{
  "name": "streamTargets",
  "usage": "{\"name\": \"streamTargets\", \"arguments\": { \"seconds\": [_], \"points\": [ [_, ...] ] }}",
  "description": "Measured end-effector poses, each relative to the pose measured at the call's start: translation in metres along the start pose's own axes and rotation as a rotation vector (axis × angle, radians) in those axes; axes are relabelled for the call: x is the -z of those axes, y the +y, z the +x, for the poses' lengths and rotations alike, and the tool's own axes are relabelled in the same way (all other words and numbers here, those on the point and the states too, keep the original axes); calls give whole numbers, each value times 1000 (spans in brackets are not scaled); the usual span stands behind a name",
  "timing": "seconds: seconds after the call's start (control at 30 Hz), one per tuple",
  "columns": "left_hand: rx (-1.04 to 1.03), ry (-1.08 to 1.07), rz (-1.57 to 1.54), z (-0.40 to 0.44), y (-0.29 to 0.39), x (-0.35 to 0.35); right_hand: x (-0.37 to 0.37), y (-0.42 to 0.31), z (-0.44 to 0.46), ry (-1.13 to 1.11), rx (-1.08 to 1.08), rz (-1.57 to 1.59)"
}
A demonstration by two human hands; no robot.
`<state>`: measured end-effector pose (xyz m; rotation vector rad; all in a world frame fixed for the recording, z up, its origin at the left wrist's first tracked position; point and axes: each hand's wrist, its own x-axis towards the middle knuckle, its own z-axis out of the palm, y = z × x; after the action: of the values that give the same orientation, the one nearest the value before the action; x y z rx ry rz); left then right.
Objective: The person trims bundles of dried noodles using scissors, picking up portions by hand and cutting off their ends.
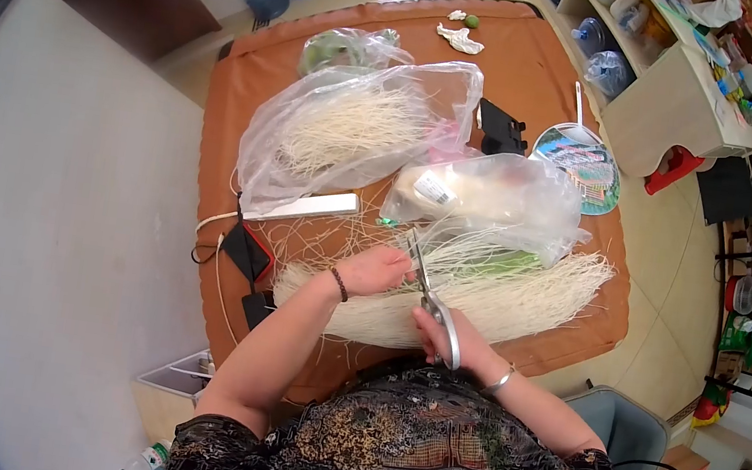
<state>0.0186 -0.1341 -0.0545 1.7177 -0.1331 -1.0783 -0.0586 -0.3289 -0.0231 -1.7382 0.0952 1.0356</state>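
Note:
My right hand (462, 339) is wrapped round the handles of silver scissors (431, 293), whose blades point up and away from me. Close to those blades, my left hand (373, 271) has its fingers pinched together on thin pale strands. A long bundle of off-white strands (538, 311) lies across the table's near side, beneath both hands. Greenish strands (497, 264) rest along its far side. Loose strands (313, 241) are scattered to the left of the bundle. The exact spot where the fingers meet the strands is too small to make out.
On the brown-covered table (541, 51) lie a clear bag of strands (352, 131), a labelled plastic bag (488, 188), a white power strip (308, 206), a black stand (502, 128) and a hand fan (582, 173). A grey bin (628, 424) stands at right.

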Motion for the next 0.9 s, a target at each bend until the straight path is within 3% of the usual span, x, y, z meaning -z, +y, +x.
{"name": "streamTargets", "arguments": {
  "seconds": [0.13, 0.23, 0.3, 0.53, 0.77, 0.9],
  "points": [
    [37, -19, -59, 5, -3, 6, 0, 5, 3, 37, -21, -19],
    [29, -19, 101, -1, -1, 11, 1, 6, -2, 29, -54, -17],
    [-126, -17, 329, 2, -8, 12, 3, 5, -2, 10, -86, 25],
    [-192, -19, 473, -8, -4, 16, 16, 5, -10, -152, -57, 150],
    [-267, -12, 553, -3, -12, 18, 11, 3, -1, -64, -15, 126],
    [-294, -6, 576, -11, -2, 22, 13, 1, 0, -127, -47, 350]
  ]
}}
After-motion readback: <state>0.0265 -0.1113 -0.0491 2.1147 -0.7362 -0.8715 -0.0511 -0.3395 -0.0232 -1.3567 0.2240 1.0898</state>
